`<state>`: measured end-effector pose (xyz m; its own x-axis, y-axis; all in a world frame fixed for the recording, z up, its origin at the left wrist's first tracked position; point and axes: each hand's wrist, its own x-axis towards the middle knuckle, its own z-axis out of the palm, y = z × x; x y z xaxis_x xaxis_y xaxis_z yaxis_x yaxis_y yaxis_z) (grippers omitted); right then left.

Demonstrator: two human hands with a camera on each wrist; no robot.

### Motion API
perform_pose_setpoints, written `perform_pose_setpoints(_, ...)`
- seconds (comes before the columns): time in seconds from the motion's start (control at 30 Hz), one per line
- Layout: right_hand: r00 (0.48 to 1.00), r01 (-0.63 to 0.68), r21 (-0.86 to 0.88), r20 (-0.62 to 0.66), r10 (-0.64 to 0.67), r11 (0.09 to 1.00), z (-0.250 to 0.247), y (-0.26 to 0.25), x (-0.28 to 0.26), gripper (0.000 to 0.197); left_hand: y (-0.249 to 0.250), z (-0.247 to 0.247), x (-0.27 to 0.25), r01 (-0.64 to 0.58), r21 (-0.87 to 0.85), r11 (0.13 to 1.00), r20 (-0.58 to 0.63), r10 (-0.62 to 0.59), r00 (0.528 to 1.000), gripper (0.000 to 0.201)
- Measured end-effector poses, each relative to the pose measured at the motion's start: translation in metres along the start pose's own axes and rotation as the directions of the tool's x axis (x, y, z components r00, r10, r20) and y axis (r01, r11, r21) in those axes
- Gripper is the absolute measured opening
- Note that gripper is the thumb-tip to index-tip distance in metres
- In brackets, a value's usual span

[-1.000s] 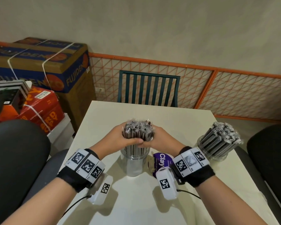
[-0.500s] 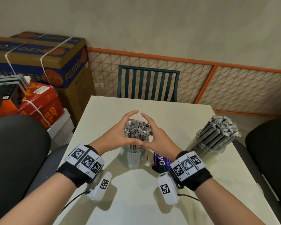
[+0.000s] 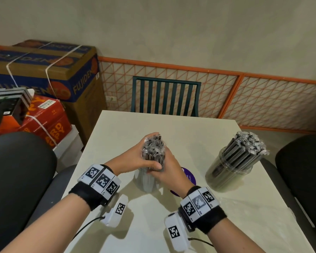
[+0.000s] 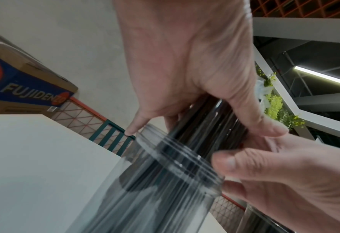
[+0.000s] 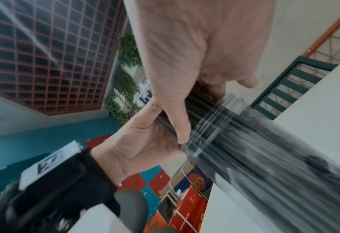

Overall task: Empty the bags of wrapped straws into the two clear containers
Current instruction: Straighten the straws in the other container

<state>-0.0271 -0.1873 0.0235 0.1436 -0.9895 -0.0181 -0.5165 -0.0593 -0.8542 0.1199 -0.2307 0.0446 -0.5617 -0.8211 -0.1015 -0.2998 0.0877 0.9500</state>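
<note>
A bundle of dark wrapped straws stands upright in a clear container at the middle of the white table. My left hand grips the bundle from the left and my right hand grips it from the right, both just above the rim. In the left wrist view the left hand curls round the straws over the container rim. The right wrist view shows the right hand round the straws. A second clear container at the right holds leaning straws.
A purple round item with white lettering lies just right of the middle container. A green slatted chair stands at the table's far edge. Black chairs flank the table. Strapped cartons are stacked at the left.
Half a second ago both hands had spread open around the straw tops. Now they have closed on the bundle again, lower down by the rim.
</note>
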Motion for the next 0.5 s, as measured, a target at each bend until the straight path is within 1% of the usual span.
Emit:
perform_pose_setpoints(0.1,1.000,0.005,-0.004,-0.007,-0.005,1.000,-0.013,-0.010,0.005,0.064,0.005,-0.003,0.001,-0.009,0.018,1.000,-0.069,0.011,0.998,0.074)
perform_pose_setpoints(0.17,1.000,0.022,-0.025,0.012,-0.021,0.999,-0.027,-0.018,0.007,0.057,0.017,-0.011,-0.001,-0.034,0.026,0.999,-0.094,0.037,0.995,0.062)
perform_pose_setpoints(0.23,0.997,0.061,-0.073,0.059,-0.056,0.995,-0.046,-0.027,0.010,0.053,0.028,-0.021,-0.002,-0.061,0.081,0.995,-0.081,0.067,0.994,0.053)
perform_pose_setpoints(0.3,0.986,0.104,-0.147,0.143,-0.083,0.984,-0.060,-0.030,0.017,0.046,0.035,-0.029,-0.003,-0.064,0.151,0.986,-0.046,0.072,0.996,0.047)
perform_pose_setpoints(0.37,0.971,0.143,-0.223,0.221,-0.093,0.964,-0.065,-0.026,0.024,0.043,0.035,-0.030,-0.003,-0.030,0.207,0.978,-0.001,0.031,1.000,0.048)
perform_pose_setpoints(0.4,0.966,0.149,-0.255,0.246,-0.084,0.955,-0.063,-0.023,0.026,0.046,0.034,-0.027,-0.003,-0.003,0.229,0.974,0.030,-0.004,1.000,0.053)
perform_pose_setpoints(0.47,0.960,0.134,-0.275,0.274,-0.056,0.952,-0.057,-0.015,0.027,0.058,0.023,-0.020,-0.003,0.036,0.259,0.965,0.048,-0.050,0.998,0.063)
perform_pose_setpoints(0.5,0.960,0.115,-0.259,0.277,-0.040,0.959,-0.054,-0.011,0.025,0.066,0.017,-0.016,-0.004,0.059,0.280,0.958,0.013,-0.065,0.998,0.067)
